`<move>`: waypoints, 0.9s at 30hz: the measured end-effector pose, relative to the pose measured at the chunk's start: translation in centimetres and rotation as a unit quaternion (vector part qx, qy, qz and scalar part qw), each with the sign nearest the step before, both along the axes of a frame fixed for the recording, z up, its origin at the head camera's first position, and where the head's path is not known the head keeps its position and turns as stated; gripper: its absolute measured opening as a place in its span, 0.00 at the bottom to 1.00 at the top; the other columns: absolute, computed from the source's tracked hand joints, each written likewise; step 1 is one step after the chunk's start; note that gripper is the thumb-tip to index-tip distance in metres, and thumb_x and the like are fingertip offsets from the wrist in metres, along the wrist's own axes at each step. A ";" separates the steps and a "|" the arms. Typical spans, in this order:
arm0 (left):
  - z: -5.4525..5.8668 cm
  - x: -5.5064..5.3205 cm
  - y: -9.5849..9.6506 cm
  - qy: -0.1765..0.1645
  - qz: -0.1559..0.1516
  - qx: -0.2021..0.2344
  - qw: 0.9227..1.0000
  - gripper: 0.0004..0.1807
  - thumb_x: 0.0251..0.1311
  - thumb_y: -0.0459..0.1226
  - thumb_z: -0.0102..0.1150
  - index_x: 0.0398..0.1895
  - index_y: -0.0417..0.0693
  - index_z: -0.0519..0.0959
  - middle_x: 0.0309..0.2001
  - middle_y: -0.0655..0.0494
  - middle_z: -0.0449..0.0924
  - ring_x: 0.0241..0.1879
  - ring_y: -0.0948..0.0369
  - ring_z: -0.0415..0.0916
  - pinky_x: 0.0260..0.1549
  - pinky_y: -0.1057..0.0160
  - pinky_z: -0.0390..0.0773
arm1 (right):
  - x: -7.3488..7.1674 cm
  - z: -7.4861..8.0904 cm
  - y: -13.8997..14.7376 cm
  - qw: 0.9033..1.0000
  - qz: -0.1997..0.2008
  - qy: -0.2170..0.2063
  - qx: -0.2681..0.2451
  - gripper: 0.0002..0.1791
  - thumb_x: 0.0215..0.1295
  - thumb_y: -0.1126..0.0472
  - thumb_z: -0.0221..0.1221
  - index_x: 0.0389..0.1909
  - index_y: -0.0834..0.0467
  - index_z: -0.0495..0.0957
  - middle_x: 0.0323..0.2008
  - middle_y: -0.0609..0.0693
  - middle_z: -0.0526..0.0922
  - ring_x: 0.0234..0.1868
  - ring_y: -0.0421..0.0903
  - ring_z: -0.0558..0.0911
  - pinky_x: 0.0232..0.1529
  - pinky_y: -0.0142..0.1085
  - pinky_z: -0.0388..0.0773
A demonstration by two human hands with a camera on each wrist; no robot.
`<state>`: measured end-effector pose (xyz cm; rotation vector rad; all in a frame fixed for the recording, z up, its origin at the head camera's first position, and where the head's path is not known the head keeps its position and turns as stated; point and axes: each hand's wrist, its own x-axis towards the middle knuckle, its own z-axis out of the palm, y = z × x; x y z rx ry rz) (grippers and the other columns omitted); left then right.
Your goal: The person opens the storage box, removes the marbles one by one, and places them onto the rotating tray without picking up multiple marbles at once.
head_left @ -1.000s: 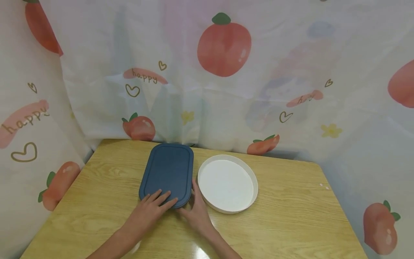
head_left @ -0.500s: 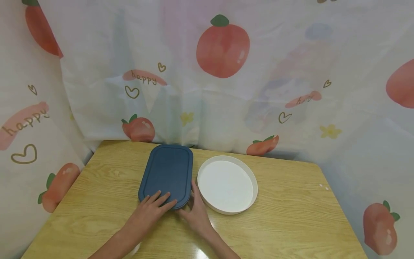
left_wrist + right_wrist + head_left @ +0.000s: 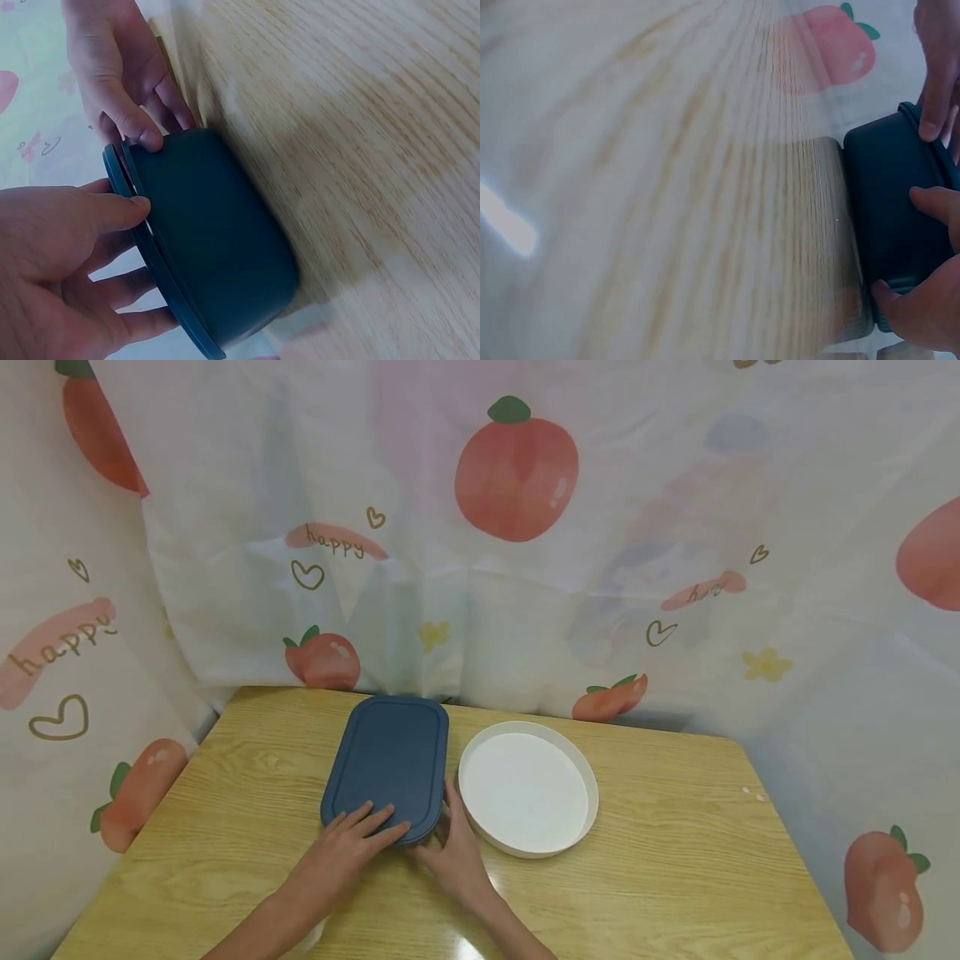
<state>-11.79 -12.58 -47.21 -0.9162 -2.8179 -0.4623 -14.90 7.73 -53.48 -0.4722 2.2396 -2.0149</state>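
A dark blue rectangular food container stands on the table, its blue lid (image 3: 390,752) on top. From the left wrist view, the container's near wall (image 3: 210,225) faces me, and a thin light gap shows between lid and wall. My left hand (image 3: 348,843) pinches the lid's near edge, thumb at the rim below and fingers spread over the top. My right hand (image 3: 457,852) grips the near right corner of the container, thumb on the near wall (image 3: 900,210) and fingers along the right side. The inside of the container is hidden by the lid.
Just right of the container sits a round white tray (image 3: 528,849) with a raised rim, close to my right hand. Both rest on a wooden table (image 3: 675,827). A fruit-printed cloth (image 3: 525,610) hangs behind the far edge and along both sides.
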 end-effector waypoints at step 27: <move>2.3 -0.8 -3.6 -0.030 -0.007 0.201 0.979 0.31 0.60 0.24 0.64 0.68 0.48 0.74 0.67 0.46 0.71 0.65 0.43 0.69 0.51 0.47 0.78 | -0.2 0.0 0.0 1.000 0.001 0.002 -0.007 0.57 0.58 0.68 0.69 0.80 0.53 0.42 0.76 0.56 0.51 0.72 0.56 0.63 0.68 0.42 0.63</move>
